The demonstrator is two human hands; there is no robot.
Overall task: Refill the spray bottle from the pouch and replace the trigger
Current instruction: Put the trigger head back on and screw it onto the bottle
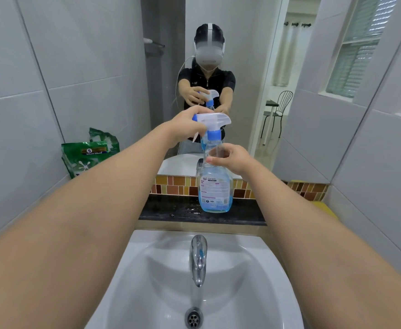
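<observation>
At the far left we see the green pouch [89, 153] leaning against the wall. Our left hand [187, 125] is closed around the trigger [212, 122]. Our right hand [230, 157] grips the neck of the spray bottle [215, 186], which stands upright on the dark ledge [166, 210] behind the sink [147, 269].

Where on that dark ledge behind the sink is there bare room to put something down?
Bare patch: the dark stone ledge left of the clear spray bottle of blue liquid, though it looks wet. Right of the bottle it is narrower. The green refill pouch crowds the far-left corner.
</observation>
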